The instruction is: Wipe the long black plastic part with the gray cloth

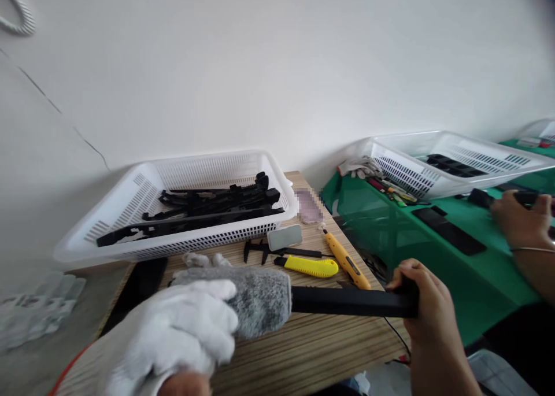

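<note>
My left hand [186, 326], in a white glove with some bare skin showing at the bottom, is closed round a grey fuzzy cloth [264, 300]. That cloth wraps a long black plastic strip [342, 301], hiding its left part. Bare, my right hand [429, 309] grips the strip's right end, fingers curled over it. The strip lies roughly level above the wooden table [277, 361]. Just behind it are a yellow utility knife [310, 266], a black caliper [260, 250] and a yellow-orange pen-shaped tool [347, 261].
A white basket [173, 248] of black plastic parts stands against the wall. Near it lie a small grey-white box [285, 237] and a blurred pinkish item [309, 206]. On the right, a green-covered table [368, 211] bears another white basket [459, 185]; a co-worker's hand [522, 219] holds something black.
</note>
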{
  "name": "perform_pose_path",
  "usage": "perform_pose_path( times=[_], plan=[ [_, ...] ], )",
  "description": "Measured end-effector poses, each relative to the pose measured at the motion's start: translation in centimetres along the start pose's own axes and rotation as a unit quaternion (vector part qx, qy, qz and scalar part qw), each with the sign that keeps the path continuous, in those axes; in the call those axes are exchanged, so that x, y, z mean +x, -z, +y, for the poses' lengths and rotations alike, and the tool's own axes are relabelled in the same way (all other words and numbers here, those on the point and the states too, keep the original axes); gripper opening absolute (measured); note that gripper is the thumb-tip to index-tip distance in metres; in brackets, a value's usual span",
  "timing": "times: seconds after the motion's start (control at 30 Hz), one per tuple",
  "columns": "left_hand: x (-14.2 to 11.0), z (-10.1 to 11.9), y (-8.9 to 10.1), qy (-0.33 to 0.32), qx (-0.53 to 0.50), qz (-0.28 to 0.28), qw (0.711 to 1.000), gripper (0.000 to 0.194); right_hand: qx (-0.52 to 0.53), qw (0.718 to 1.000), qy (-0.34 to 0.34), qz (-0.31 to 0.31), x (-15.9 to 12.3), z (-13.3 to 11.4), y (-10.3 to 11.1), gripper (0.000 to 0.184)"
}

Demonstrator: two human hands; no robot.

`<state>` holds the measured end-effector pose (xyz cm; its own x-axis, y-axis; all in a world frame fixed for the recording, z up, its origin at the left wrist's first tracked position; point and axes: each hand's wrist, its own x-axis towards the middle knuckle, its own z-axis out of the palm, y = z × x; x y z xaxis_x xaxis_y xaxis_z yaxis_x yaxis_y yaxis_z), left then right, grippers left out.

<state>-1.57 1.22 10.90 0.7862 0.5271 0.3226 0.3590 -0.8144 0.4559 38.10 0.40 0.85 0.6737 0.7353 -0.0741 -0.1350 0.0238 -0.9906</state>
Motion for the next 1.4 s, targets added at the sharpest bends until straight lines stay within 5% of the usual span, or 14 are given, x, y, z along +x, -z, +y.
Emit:
perform_pose_path(
  times=[0.07,0.13,0.33,0.47,0.6,0.73,0.93,1.07,1.17,1.23,1.3,1.4],
  plan=[
    [-0.4,-0.8,0.1,0.015,0.109,0.091,0.990,0.020,0.012,1.000,-0.002,0.000,0.1,0.0,0.4,0.022],
    [-0.9,-1.6,-0.4,0.060,0.184,0.107,0.975,0.017,0.031,0.999,-0.010,0.003,-0.2,-0.2,0.3,0.023],
    [-1.9,-2.0,-3.0,0.177,0.211,-0.023,0.961,0.051,0.048,0.998,-0.031,-0.013,-2.1,-1.7,-1.3,0.028],
    [-1.1,-1.4,-4.1,0.136,0.252,-0.009,0.958,0.041,0.045,0.998,-0.022,-0.026,-2.8,-1.9,-2.3,0.030],
    [-0.6,-2.1,-5.6,0.132,0.328,0.030,0.935,0.062,0.024,0.999,-0.015,-0.031,-2.8,-1.4,-2.8,0.029],
    [-0.1,-3.0,-6.3,0.066,0.271,-0.044,0.959,0.077,0.013,0.999,-0.033,-0.021,-2.6,-1.3,-2.8,0.028],
    [2.0,-1.6,-5.9,-0.117,0.250,0.043,0.960,0.051,0.016,0.999,-0.041,-0.001,-2.4,-1.1,-2.8,0.024],
    [2.6,-1.1,-5.1,-0.161,0.157,0.002,0.974,0.028,0.022,0.998,-0.047,0.017,-1.9,-1.0,-2.3,0.025],
    [1.9,-1.4,-4.4,-0.135,0.055,-0.053,0.988,0.054,0.026,0.998,-0.051,0.034,-1.3,-0.9,-1.4,0.024],
    [1.3,-1.7,-4.2,-0.103,0.058,-0.037,0.992,0.059,0.034,0.997,-0.055,0.037,-1.2,-0.9,-1.1,0.023],
    [1.1,-1.8,-4.3,-0.052,0.150,0.031,0.987,0.050,0.040,0.997,-0.056,0.028,-1.4,-0.9,-1.1,0.022],
    [1.5,-1.9,-4.9,0.035,0.325,0.099,0.940,0.045,0.042,0.998,-0.051,0.009,-1.9,-1.1,-1.9,0.025]
  ],
)
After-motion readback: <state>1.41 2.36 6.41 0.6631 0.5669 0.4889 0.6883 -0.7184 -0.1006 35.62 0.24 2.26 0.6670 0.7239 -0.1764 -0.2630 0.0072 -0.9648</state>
